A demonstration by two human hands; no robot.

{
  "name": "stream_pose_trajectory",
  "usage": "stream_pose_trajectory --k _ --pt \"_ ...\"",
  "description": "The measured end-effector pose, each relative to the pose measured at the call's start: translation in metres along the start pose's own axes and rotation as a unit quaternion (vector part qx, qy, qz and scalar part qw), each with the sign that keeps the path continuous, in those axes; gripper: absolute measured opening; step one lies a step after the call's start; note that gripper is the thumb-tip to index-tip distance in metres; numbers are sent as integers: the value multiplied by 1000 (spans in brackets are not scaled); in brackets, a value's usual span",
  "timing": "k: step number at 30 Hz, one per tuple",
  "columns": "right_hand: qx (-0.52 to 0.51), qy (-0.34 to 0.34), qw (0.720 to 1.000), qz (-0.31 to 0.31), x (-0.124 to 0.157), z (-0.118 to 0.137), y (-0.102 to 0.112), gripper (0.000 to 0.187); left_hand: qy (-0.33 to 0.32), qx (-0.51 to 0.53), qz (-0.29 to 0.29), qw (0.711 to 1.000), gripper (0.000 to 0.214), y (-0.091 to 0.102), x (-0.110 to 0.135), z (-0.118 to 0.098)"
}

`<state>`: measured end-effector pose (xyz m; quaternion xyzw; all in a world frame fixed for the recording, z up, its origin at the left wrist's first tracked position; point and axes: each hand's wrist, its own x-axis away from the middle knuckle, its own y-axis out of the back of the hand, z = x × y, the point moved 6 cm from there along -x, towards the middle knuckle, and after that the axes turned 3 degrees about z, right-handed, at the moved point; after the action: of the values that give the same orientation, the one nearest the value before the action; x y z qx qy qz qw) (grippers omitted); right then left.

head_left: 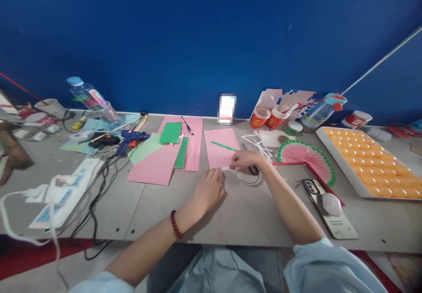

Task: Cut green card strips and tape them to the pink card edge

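Note:
A sheet of pink paper (221, 141) lies in front of me with a thin green paper strip (224, 146) across it. At its near edge, my left hand (208, 190) is closed, its fingertips pressed down at the left end of a narrow white strip (225, 168) that looks like tape. My right hand (248, 159) pinches the strip's other end. Below my right hand a pale ring (248, 183), perhaps a tape roll, stands on the table. Scissors (254, 170) are partly hidden behind that hand.
On the left lie pink card (154, 165), green paper (170, 132), a blue glue gun (127, 141) and a white power strip (69, 194) with trailing cables. A watermelon-patterned paper fan (305, 154), a phone (329, 216) and a tray of orange domes (372, 161) are at right.

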<state>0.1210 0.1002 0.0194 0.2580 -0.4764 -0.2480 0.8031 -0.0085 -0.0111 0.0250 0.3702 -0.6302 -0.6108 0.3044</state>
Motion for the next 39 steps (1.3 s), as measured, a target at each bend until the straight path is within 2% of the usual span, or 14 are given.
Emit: stream_pose_trajectory --k 6,15,21,25,31,35,39 --pt "43 16 999 -24 -5 1 0 24 -9 16 -7 1000 50 6 -1 -2" --pt "31 2 1000 -7 1 0 2 30 -13 31 -6 999 45 4 -6 -4" --pt "14 -14 1000 17 1 -6 1 35 -26 55 -6 998 43 3 -6 -4" --pt "-11 -35 997 61 7 -7 -3 35 -16 59 -17 998 38 4 -5 -4" --pt "-4 30 998 53 14 9 0 37 -9 32 -25 999 28 3 -3 -1" --pt "-5 17 998 54 17 11 1 32 0 14 -27 1000 28 2 -2 0" --pt "13 -11 999 48 21 10 2 33 18 45 -21 999 28 4 -1 1"
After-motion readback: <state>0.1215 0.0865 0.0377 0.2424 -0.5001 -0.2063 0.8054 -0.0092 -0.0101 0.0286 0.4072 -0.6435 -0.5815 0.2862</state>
